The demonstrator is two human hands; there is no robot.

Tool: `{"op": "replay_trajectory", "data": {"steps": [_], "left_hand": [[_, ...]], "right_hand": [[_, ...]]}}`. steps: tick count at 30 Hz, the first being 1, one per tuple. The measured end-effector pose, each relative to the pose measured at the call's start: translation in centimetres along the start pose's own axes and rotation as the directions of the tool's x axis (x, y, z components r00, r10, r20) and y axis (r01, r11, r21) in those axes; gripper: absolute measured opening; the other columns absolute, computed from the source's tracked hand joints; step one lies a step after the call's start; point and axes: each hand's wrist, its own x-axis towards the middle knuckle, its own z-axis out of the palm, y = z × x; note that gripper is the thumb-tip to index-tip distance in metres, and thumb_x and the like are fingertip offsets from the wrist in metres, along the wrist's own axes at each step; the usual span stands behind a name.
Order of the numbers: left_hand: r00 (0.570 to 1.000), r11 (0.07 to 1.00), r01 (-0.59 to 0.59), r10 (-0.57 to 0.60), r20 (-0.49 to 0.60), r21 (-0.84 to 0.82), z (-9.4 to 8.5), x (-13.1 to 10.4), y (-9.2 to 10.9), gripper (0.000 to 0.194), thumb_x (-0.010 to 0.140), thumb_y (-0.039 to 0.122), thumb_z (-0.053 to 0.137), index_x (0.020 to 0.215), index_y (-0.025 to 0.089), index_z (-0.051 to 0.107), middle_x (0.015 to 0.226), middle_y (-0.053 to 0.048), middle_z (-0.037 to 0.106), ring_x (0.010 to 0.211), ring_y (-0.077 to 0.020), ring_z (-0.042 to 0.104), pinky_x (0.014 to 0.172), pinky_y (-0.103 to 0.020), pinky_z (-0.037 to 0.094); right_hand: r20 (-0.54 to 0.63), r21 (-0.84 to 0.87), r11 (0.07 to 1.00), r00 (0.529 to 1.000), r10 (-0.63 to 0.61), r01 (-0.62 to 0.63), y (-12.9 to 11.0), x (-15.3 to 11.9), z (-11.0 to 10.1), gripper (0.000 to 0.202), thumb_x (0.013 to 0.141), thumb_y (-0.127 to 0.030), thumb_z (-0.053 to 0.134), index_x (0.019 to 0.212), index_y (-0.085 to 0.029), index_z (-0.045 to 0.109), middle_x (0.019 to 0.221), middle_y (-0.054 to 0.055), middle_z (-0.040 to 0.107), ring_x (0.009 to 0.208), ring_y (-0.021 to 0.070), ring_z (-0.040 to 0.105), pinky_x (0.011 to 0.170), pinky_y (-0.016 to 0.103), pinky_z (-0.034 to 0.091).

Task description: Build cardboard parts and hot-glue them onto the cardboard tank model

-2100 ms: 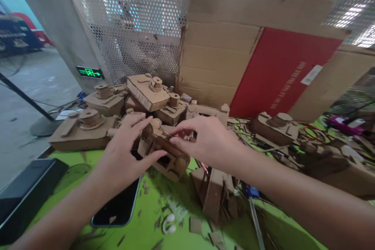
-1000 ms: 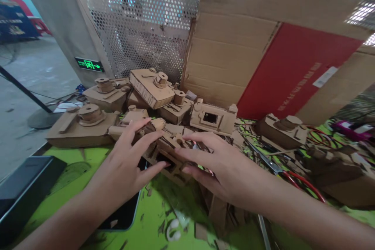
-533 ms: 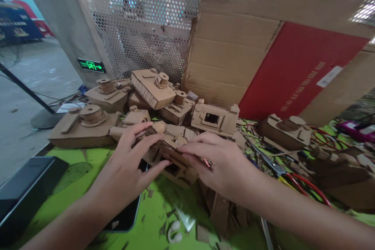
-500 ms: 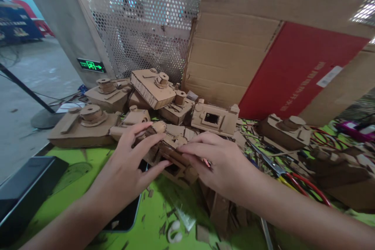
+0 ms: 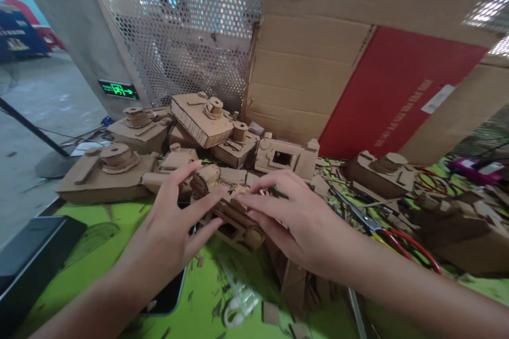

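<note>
Between my hands is a brown cardboard camera model (image 5: 234, 229), tilted, with a dark rectangular opening and a small round disc on the side toward me. My left hand (image 5: 169, 222) grips its left end, thumb low and fingers over the top edge. The fingertips of my right hand (image 5: 288, 212) pinch at its upper right edge; whether they hold a small separate piece is hidden. Just behind stands another cardboard model (image 5: 296, 158) with a square window.
More cardboard models (image 5: 115, 172) are piled at the back left. Red-handled scissors (image 5: 374, 222) lie among scraps at the right. A black box (image 5: 35, 259), a phone (image 5: 169, 294) and a white tape ring (image 5: 234, 313) are on the green table (image 5: 139, 222).
The view has shifted slightly, so the background sits further left. My left index finger has lifted a little, and the held model is tilted slightly differently.
</note>
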Motion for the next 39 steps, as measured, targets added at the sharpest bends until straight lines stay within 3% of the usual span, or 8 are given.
{"op": "replay_trajectory", "data": {"steps": [4,7,17,23,28,34,36,39], "left_hand": [[0.984,0.980,-0.178,0.178,0.014,0.092,-0.4,0.4,0.1,0.047,0.100,0.010,0.072,0.143,0.025,0.061,0.162,-0.018,0.055,0.161,-0.0415,0.041,0.131,-0.068,0.037],[0.955,0.953,-0.291,0.285,0.077,0.084,-0.4,0.5,0.1,0.051,0.101,0.006,0.067,0.148,0.024,0.059,0.144,-0.012,0.075,0.152,-0.0337,0.056,0.136,-0.065,0.028],[0.953,0.953,-0.301,0.300,0.049,0.033,-0.5,1.1,0.4,0.036,0.102,0.008,0.063,0.133,0.025,0.069,0.127,-0.007,0.082,0.123,-0.0274,0.077,0.134,-0.060,0.038],[0.961,0.963,-0.264,0.257,0.100,0.057,-0.6,1.2,1.1,0.033,0.106,0.010,0.059,0.134,0.023,0.069,0.136,-0.003,0.081,0.128,-0.0238,0.076,0.132,-0.057,0.043],[0.964,0.966,-0.255,0.252,0.081,0.038,-0.5,1.2,1.2,0.033,0.105,0.012,0.063,0.134,0.026,0.071,0.139,-0.001,0.080,0.129,-0.0242,0.075,0.131,-0.057,0.044],[0.964,0.966,-0.255,0.252,0.091,0.029,-0.4,1.2,1.2,0.038,0.104,0.010,0.062,0.137,0.026,0.069,0.141,-0.001,0.079,0.132,-0.0261,0.073,0.131,-0.058,0.043],[0.961,0.964,-0.264,0.260,0.093,0.037,-0.4,1.2,1.2,0.039,0.103,0.009,0.063,0.138,0.026,0.069,0.141,-0.002,0.079,0.131,-0.0267,0.074,0.131,-0.059,0.044],[0.958,0.960,-0.280,0.277,0.070,0.030,-0.2,1.0,0.9,0.049,0.101,0.010,0.067,0.146,0.028,0.064,0.143,-0.004,0.077,0.132,-0.0306,0.073,0.131,-0.061,0.043]], "right_hand": [[-0.087,-0.072,0.995,0.994,0.063,-0.069,-0.1,-1.6,-2.6,0.028,0.108,-0.014,0.058,0.131,-0.017,0.074,0.122,0.015,0.072,0.113,0.0274,0.066,0.100,0.046,0.056],[-0.108,-0.114,0.983,0.986,0.131,-0.143,-0.1,-3.7,-4.3,0.025,0.108,-0.018,0.060,0.129,-0.019,0.073,0.121,0.013,0.074,0.111,0.0251,0.070,0.098,0.041,0.057],[-0.079,-0.117,0.933,0.940,0.331,-0.339,0.9,-10.7,-5.9,0.020,0.111,-0.026,0.059,0.121,-0.024,0.076,0.120,0.010,0.078,0.115,0.0265,0.072,0.100,0.044,0.057],[0.060,-0.103,0.956,0.958,0.281,-0.274,-0.1,-11.6,-5.8,0.019,0.111,-0.024,0.058,0.118,-0.022,0.075,0.120,0.011,0.077,0.117,0.0276,0.068,0.100,0.046,0.056],[0.255,-0.102,0.940,0.905,0.340,-0.325,-1.5,-13.4,-6.4,0.020,0.112,-0.029,0.058,0.116,-0.023,0.077,0.114,0.010,0.077,0.109,0.0279,0.069,0.093,0.045,0.058],[0.499,-0.176,0.906,0.759,0.419,-0.384,-4.6,-15.2,-5.2,0.033,0.085,-0.039,0.094,0.111,-0.027,0.078,0.107,0.004,0.078,0.102,0.0314,0.073,0.091,0.048,0.060],[0.497,-0.236,0.891,0.739,0.454,-0.388,-5.4,-15.5,-4.3,0.046,0.070,-0.038,0.104,0.104,-0.022,0.077,0.103,0.006,0.078,0.099,0.0343,0.073,0.090,0.051,0.060],[0.477,-0.251,0.887,0.748,0.462,-0.388,-5.9,-15.4,-3.5,0.045,0.069,-0.031,0.103,0.102,-0.019,0.075,0.100,0.007,0.079,0.095,0.0336,0.073,0.089,0.050,0.060]]}}
